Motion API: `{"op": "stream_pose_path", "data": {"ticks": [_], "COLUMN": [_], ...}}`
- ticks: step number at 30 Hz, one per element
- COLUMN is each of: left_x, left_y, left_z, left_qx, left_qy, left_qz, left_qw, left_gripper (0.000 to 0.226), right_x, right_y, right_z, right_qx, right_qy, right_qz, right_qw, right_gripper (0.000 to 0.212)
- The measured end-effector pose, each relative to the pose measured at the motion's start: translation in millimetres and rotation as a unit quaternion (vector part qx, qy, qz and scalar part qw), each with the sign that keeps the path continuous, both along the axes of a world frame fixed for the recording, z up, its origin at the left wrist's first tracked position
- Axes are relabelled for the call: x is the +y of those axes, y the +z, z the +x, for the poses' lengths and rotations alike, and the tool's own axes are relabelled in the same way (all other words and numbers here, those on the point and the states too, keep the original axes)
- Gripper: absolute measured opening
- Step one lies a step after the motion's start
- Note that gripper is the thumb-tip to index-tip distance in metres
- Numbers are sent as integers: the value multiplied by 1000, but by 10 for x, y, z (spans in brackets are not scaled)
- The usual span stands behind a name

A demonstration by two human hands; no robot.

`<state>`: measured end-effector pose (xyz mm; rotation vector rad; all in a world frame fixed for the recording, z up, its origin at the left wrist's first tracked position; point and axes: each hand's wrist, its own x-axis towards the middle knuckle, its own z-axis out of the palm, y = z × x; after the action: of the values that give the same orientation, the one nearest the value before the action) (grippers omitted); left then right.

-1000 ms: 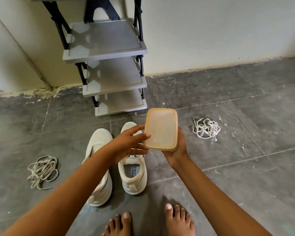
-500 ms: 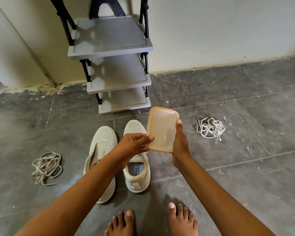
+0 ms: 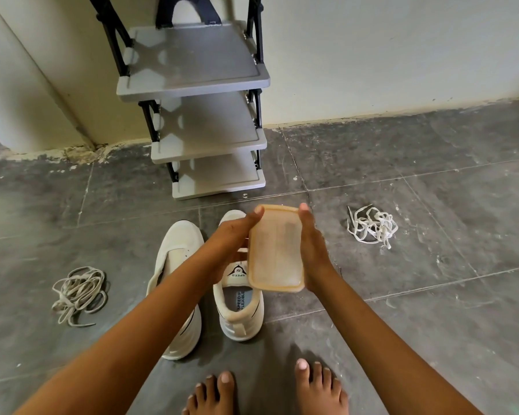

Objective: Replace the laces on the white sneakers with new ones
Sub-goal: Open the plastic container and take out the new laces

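Note:
Two white sneakers stand side by side on the floor, unlaced: the left sneaker (image 3: 174,265) and the right sneaker (image 3: 241,307). Above them I hold a small translucent plastic container (image 3: 274,253) with a yellowish rim, its lid facing me. My left hand (image 3: 231,238) grips its left edge, thumb up at the top corner. My right hand (image 3: 312,244) grips its right edge. A tangle of greyish laces (image 3: 78,292) lies on the floor at the left. A tangle of whiter laces (image 3: 370,226) lies at the right.
A grey three-tier shoe rack (image 3: 198,85) with black legs stands against the cream wall behind the sneakers. My bare feet (image 3: 267,390) are at the bottom edge. The floor is dark grey tile.
My left hand has slid up along the container's left edge to grip it. The container has tipped so its long side runs away from me. The view has shifted slightly down.

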<state>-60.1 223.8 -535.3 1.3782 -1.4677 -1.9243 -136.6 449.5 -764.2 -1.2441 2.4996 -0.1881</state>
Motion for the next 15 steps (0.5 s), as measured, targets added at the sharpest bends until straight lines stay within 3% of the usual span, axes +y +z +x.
{"op": "stream_pose_path", "data": {"ticks": [4,6,8,9,11,15], "left_x": [-44,-51,-55,-55,-52,-28], "left_y": [26,34,54,70,103,241], "left_z": [-93,-100,-82,-66,4,236], "left_qx": [-30,-34,-27,-23,-33,-55], "left_qy": [62,75,78,74,54,10], "left_qz": [-21,-24,-11,-3,-3,-66], "left_qw": [997,996,997,997,998,996], "left_gripper": [46,47,48,48,46,31], "right_x": [-83,-708,-1503,-1716,-1953,-2066], "right_y": [153,795,1505,1711,2066,2393], "right_z": [-53,-366,-514,-554,-574,-559], "right_qx": [-130,-339,-409,-493,-562,-614], "right_qy": [-45,-61,-134,-164,-166,-172], "right_qz": [-53,-14,-130,-155,-197,-237], "right_qw": [989,939,893,840,786,733], "right_gripper": [67,68,73,72,63,62]}}
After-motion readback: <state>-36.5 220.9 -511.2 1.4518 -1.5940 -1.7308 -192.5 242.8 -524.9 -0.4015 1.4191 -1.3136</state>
